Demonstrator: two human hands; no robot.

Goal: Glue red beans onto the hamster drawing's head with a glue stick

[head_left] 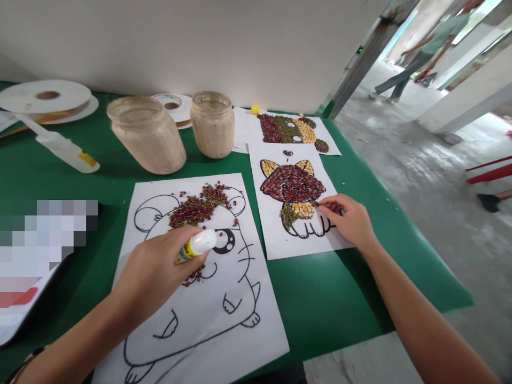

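My left hand (154,272) is closed round a small white glue bottle (197,246) with a yellow label, held over a hamster outline sheet (224,320). Red beans (199,207) cover part of the hamster's head. My right hand (349,217) rests on a second sheet (276,240), fingertips pinched at the edge of a dog picture filled with brown beans and yellow corn (293,188). Whether anything sits between those fingertips I cannot make out.
Two cloudy glass jars (147,133) (212,124) stand behind the sheets on the green table (340,288). A third bean picture (291,129) lies at the back. Tape rolls (45,97) and another glue bottle (66,150) lie far left. A person (424,50) walks in the far corridor.
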